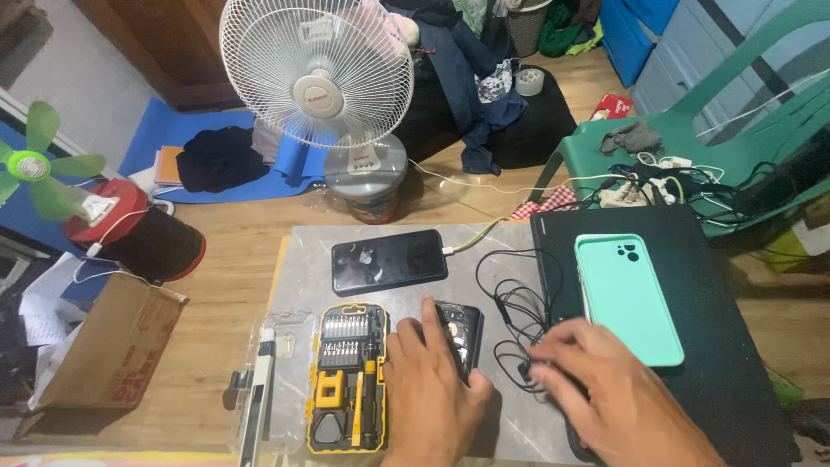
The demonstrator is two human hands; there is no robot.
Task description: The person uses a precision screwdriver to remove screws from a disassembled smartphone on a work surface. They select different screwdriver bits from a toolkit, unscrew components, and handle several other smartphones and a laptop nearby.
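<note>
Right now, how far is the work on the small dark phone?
Done: the yellow tool kit lies open. In hand: the left hand presses the small dark phone; the right hand touches the black earphone cable. Left: no tool taken out, phone looks closed.

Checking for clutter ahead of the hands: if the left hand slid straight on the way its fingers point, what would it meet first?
The left hand already rests on a small dark phone. Straight on, it would probably meet the larger black phone lying flat with a cable plugged in.
</note>
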